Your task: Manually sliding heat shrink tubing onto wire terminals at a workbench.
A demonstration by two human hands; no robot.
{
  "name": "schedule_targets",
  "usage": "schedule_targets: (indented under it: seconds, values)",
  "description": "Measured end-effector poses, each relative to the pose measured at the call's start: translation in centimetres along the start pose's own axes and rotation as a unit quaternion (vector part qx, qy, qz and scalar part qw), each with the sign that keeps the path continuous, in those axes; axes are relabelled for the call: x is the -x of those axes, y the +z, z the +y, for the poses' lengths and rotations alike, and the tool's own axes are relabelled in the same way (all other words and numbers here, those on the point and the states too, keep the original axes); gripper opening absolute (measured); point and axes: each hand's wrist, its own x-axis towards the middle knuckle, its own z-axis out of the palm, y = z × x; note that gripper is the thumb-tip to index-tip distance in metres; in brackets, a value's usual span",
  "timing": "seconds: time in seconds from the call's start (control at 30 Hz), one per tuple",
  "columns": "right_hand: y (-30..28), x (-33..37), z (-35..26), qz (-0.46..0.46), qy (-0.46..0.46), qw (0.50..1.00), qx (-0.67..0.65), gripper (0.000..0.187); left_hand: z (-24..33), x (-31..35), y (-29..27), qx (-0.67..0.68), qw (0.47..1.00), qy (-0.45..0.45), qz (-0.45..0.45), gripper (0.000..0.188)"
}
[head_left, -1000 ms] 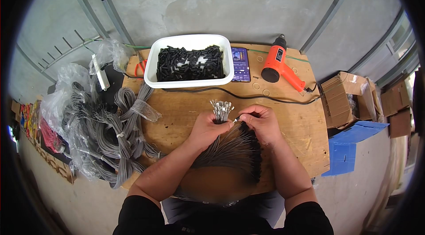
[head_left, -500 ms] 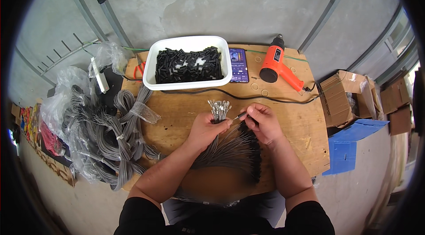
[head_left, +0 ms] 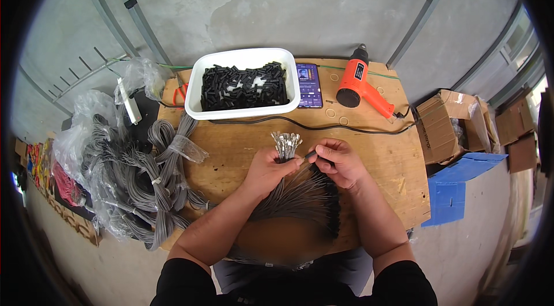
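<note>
Left hand (head_left: pixel 266 169) grips the wire bundle (head_left: pixel 287 145); right hand (head_left: pixel 340 160) pinches one wire beside it (terminals upward). Loosened grip risks the bundle fanning apart.

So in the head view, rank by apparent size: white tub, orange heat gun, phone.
1. white tub, clearly largest.
2. orange heat gun.
3. phone, slightly smaller than the gun; all sit at similar distance.
</note>
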Motion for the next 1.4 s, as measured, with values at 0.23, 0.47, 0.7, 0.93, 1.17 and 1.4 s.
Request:
schedule_targets:
  seconds: [0.23, 0.47, 0.7, 0.93, 1.17, 1.4]
  values:
    - [0.0, 0.0, 0.2, 0.000, -0.008, 1.000, 0.011, 0.015, 0.1, 0.0, 0.0, 0.012, 1.000, -0.007, -0.010, 0.012]
    - [0.2, 0.2, -0.3, -0.010, 0.002, 1.000, -0.004, 0.014, 0.0, 0.0, 0.0, 0.005, 1.000, -0.001, -0.013, 0.012]
    - [0.1, 0.2, -0.1, -0.014, 0.004, 1.000, 0.000, 0.013, 0.2, 0.1, 0.0, -0.001, 1.000, -0.006, -0.020, 0.010]
    - [0.2, 0.3, -0.4, -0.001, -0.010, 1.000, 0.021, 0.012, 0.3, 0.1, 0.3, -0.032, 0.999, 0.004, -0.022, 0.011]
    - [-0.2, 0.0, -0.8, 0.090, -0.090, 0.992, 0.026, 0.009, 0.0, -0.1, 0.6, -0.110, 0.990, 0.082, -0.023, 0.013]
    - [0.1, -0.1, 0.0, 0.094, -0.139, 0.983, 0.069, 0.009, 0.2, 0.1, 0.4, -0.127, 0.990, 0.039, -0.037, 0.018]
